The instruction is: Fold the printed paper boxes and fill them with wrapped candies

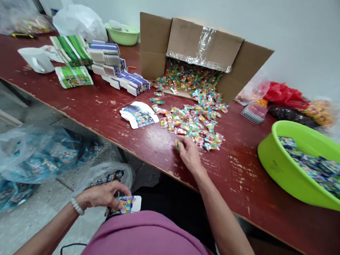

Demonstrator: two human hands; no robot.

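My left hand (106, 195), with a beaded bracelet at the wrist, is closed on a small printed carton (126, 206) near my lap. A white end flap of the carton stands out to the right. Over the table, my right hand (189, 155) pinches a small candy packet (177, 145), mostly hidden by the fingers. Just beyond it spreads a pile of clear-wrapped, colourful candy packets (185, 121). They spill from a cardboard box (155, 42) lying open towards me. Left of the pile, several flat cartons (141, 116) lie fanned on the table.
A green basin (277, 168) with dark packs stands at the right. Stacks of green cartons (74, 76) and purple cartons (132, 83) lie left, beside a white mug (36, 59). Plastic bags of blue packs (47, 151) rest on the floor below the table edge.
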